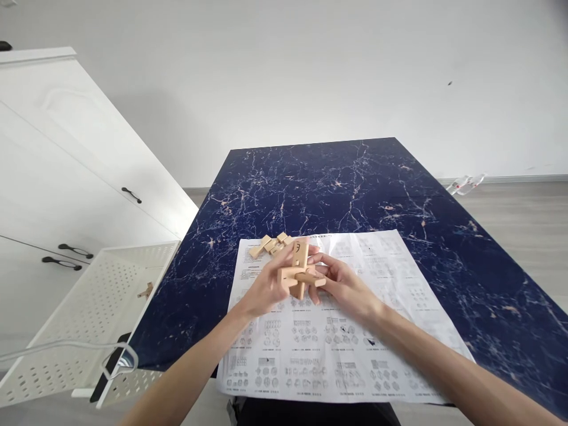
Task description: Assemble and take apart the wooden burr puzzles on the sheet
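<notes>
At the centre of the frame the left hand (pixel 266 284) and right hand (pixel 344 287) both pinch a wooden puzzle (pixel 299 273) of crossed blocks (a dark mark like a "3" on its upright piece) above the instruction sheet (pixel 328 349), whose print is too small to read; loose wooden pieces (pixel 270 244) lie just above, on the marbled blue table (pixel 355 183)

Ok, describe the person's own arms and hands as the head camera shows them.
Both forearms are bare, with no sleeves in view. The left hand and right hand wear no gloves; no watch, ring or bracelet shows on either. The fingers are bare and slim.
</notes>
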`<control>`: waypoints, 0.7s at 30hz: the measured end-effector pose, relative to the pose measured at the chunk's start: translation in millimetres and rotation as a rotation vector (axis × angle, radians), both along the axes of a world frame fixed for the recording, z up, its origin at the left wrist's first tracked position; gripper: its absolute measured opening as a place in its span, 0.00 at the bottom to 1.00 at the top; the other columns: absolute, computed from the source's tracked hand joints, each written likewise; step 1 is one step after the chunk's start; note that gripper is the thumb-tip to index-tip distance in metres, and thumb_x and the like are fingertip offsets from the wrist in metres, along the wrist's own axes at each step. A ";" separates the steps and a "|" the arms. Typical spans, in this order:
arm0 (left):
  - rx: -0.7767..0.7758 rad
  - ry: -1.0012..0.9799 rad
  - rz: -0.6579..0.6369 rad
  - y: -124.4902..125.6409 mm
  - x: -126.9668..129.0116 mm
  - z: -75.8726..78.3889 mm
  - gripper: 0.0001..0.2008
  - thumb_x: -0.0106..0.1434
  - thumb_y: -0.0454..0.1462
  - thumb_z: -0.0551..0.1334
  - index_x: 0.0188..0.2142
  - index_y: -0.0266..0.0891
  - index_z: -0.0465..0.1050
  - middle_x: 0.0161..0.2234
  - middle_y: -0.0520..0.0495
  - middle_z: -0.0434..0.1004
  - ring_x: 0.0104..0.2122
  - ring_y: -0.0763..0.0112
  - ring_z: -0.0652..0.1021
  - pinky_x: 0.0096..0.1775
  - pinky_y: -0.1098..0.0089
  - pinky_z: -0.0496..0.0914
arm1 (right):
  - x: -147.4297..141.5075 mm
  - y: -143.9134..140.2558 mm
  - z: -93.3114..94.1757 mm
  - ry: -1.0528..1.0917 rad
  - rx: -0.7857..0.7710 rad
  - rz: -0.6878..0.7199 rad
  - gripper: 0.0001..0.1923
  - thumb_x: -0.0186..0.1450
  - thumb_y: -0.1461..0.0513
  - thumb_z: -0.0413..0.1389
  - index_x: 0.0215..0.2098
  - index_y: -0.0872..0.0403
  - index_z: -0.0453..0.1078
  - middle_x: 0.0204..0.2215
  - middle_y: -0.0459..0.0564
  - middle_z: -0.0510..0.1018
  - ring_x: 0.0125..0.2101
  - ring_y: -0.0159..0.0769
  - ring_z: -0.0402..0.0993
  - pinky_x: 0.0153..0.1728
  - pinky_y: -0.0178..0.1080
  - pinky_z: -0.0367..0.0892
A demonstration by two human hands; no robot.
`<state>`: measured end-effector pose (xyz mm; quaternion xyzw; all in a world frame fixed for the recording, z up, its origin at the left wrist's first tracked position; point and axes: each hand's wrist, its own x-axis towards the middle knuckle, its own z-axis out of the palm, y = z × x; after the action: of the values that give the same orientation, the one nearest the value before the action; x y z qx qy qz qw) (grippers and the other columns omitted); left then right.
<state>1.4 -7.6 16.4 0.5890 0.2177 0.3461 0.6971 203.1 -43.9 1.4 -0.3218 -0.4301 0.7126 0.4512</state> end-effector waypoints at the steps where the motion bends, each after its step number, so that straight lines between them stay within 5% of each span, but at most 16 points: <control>1: 0.027 0.030 0.005 -0.8 0.8 0.6 0.41 0.63 0.63 0.69 0.71 0.54 0.67 0.69 0.37 0.69 0.54 0.44 0.81 0.47 0.56 0.80 | -0.5 -0.2 -0.2 -0.008 0.004 0.004 0.19 0.70 0.48 0.68 0.44 0.51 0.70 0.23 0.43 0.78 0.25 0.34 0.74 0.32 0.40 0.66; 4: 0.037 0.082 0.055 -2.6 3.0 0.6 0.37 0.68 0.51 0.70 0.72 0.54 0.64 0.68 0.38 0.71 0.51 0.49 0.84 0.47 0.57 0.80 | -0.8 1.5 -1.0 0.018 0.020 0.018 0.19 0.71 0.47 0.66 0.44 0.51 0.70 0.23 0.43 0.78 0.24 0.35 0.74 0.31 0.40 0.67; 8: 0.030 0.046 0.083 -2.7 2.6 0.5 0.42 0.69 0.47 0.70 0.76 0.57 0.54 0.66 0.37 0.74 0.51 0.50 0.85 0.47 0.57 0.81 | 0.4 3.9 -0.2 0.053 0.033 0.060 0.17 0.73 0.48 0.64 0.47 0.51 0.70 0.25 0.43 0.79 0.22 0.32 0.73 0.27 0.38 0.64; 12: 0.089 0.026 0.086 -2.0 1.1 2.2 0.34 0.67 0.44 0.73 0.69 0.53 0.65 0.62 0.37 0.79 0.45 0.55 0.87 0.39 0.65 0.82 | -0.7 1.7 1.2 0.060 0.009 0.082 0.17 0.73 0.50 0.65 0.50 0.52 0.71 0.25 0.43 0.79 0.23 0.31 0.72 0.27 0.37 0.63; 16: 0.172 0.001 0.156 -1.0 2.1 1.9 0.29 0.60 0.41 0.79 0.58 0.47 0.73 0.52 0.41 0.86 0.49 0.52 0.86 0.49 0.59 0.81 | -2.9 0.0 -1.5 0.122 -0.025 0.087 0.19 0.70 0.49 0.68 0.49 0.52 0.73 0.25 0.44 0.79 0.24 0.32 0.73 0.28 0.37 0.65; 21: 0.209 0.092 0.253 1.3 2.1 0.5 0.33 0.56 0.49 0.80 0.57 0.44 0.76 0.55 0.38 0.84 0.52 0.47 0.84 0.49 0.55 0.80 | -3.3 1.3 -6.4 0.181 -0.121 0.034 0.15 0.69 0.52 0.70 0.43 0.53 0.74 0.27 0.47 0.82 0.25 0.33 0.76 0.29 0.36 0.68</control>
<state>3.4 -6.3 16.9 0.6413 0.2845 0.4246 0.5723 199.9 -42.6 -5.0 -0.2756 -0.3493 0.7709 0.4557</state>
